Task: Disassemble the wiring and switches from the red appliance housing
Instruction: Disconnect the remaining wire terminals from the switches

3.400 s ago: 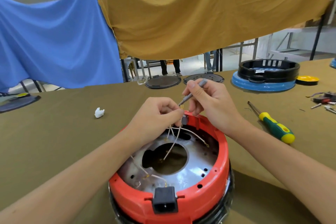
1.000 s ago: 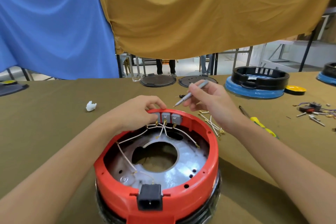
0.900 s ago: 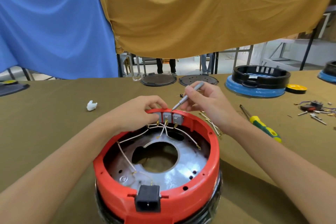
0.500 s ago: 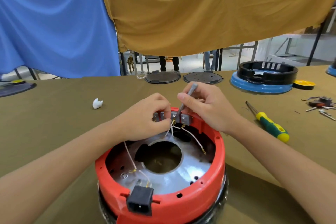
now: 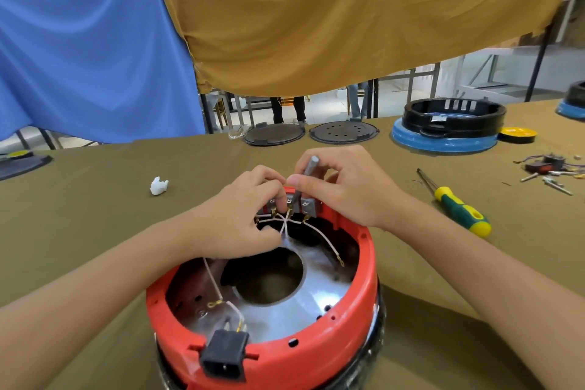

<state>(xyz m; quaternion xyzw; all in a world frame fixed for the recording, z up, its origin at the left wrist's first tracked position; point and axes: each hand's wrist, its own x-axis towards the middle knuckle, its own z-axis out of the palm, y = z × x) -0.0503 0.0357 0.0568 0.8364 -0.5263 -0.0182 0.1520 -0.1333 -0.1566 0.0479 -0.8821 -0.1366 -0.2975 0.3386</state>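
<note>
The red appliance housing (image 5: 364,288) stands upside down at the table's near edge, its metal base plate (image 5: 300,304) exposed. Three grey switches (image 5: 307,206) sit in a row on its far rim, with white wires (image 5: 326,239) running from them. A black power socket (image 5: 224,358) is on the near rim. My left hand (image 5: 234,222) pinches the wires at the left switches. My right hand (image 5: 345,187) grips a thin grey tool (image 5: 305,176), its tip down at the middle switch.
A green-and-yellow screwdriver (image 5: 459,209) lies to the right. Removed switches and wires (image 5: 550,168) are at far right. A black ring on a blue base (image 5: 446,127), two dark round plates (image 5: 343,131) and a white scrap (image 5: 158,185) lie further back.
My right hand brought the grey tool from above the rim down onto the middle switch and turned it upright. My left hand shifted from the rim onto the wires.
</note>
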